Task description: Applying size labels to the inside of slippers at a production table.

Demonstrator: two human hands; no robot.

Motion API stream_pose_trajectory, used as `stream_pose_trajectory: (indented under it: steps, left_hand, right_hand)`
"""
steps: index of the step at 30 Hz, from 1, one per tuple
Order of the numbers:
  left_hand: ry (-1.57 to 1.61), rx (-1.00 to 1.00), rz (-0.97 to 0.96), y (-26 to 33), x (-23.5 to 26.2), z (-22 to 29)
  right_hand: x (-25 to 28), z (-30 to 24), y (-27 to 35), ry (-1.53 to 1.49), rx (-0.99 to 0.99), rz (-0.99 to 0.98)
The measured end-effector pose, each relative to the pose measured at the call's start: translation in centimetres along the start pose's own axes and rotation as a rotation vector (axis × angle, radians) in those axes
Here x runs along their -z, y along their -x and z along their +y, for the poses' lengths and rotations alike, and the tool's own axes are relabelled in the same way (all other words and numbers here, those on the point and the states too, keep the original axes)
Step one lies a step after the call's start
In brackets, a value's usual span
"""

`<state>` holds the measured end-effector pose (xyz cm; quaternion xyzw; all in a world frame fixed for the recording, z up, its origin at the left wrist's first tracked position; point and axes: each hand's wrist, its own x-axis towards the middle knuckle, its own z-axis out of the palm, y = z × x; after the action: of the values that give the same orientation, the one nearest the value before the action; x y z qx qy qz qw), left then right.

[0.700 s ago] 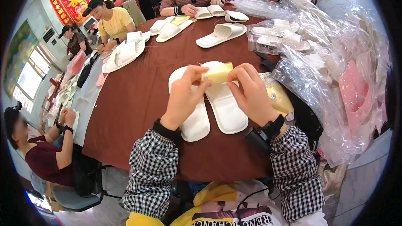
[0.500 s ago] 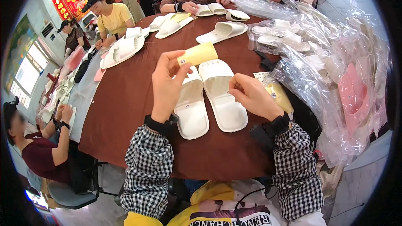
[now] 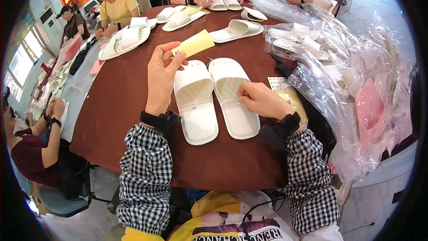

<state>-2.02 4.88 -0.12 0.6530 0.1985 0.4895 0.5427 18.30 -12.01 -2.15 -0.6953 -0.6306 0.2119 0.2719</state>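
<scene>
A round table [image 3: 120, 107] with a dark brown cloth fills the middle of the view, and other people sit around its far and left sides with more white slippers in front of them. To the right a heap of clear bags [image 3: 352, 80] spills over the table edge, some of them holding slippers, one showing something pink inside. On the cloth just in front of the person lies a pair of white slippers side by side, toes pointing away: the left slipper [image 3: 196, 102] and the right slipper [image 3: 234, 98], their inner edges nearly touching. Both forearms come in from the lower edge in black-and-white checked sleeves with dark cuffs at the wrists. The left hand [image 3: 161, 80] is raised above the table, just left of the left slipper's toe, fingers curled, with thumb and fingertips pinched on one end of a yellow card [image 3: 194, 44]; the card sticks out up and to the right, clear of the cloth. The right hand [image 3: 261, 100] rests against the outer side of the right slipper near its strap, fingers bent in loosely and touching the slipper's edge; whether it actually grips anything there I cannot tell. Just beyond that hand a small white printed slip [image 3: 276, 82] lies by the bags
</scene>
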Motion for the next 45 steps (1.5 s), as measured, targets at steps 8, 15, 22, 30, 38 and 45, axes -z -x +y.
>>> stream_pose_trajectory:
  steps: [8, 15, 22, 30, 38, 45]
  left_hand:
    - [0.008, 0.006, -0.011, 0.1, -0.2, 0.2]
    - [0.016, 0.017, -0.017, 0.1, -0.2, 0.1]
    - [0.003, 0.017, -0.016, 0.1, -0.3, 0.1]
    - [0.027, 0.015, -0.030, 0.0, -0.2, -0.3]
    - [0.006, 0.017, -0.036, 0.1, -0.4, -0.3]
    - [-0.019, 0.007, -0.039, 0.1, -0.5, -0.4]
  right_hand:
    - [-0.6, 0.4, -0.3, 0.119, 0.053, 0.027]
    - [-0.7, 0.4, -0.4, 0.158, 0.087, 0.033]
    - [-1.0, 0.3, -0.4, 0.185, 0.106, 0.064]
    - [-1.1, 0.3, -0.3, 0.198, 0.114, 0.075]
    - [-1.1, 0.4, -0.3, 0.167, 0.134, 0.092]
    - [-1.3, 0.3, -0.1, 0.175, 0.155, 0.105]
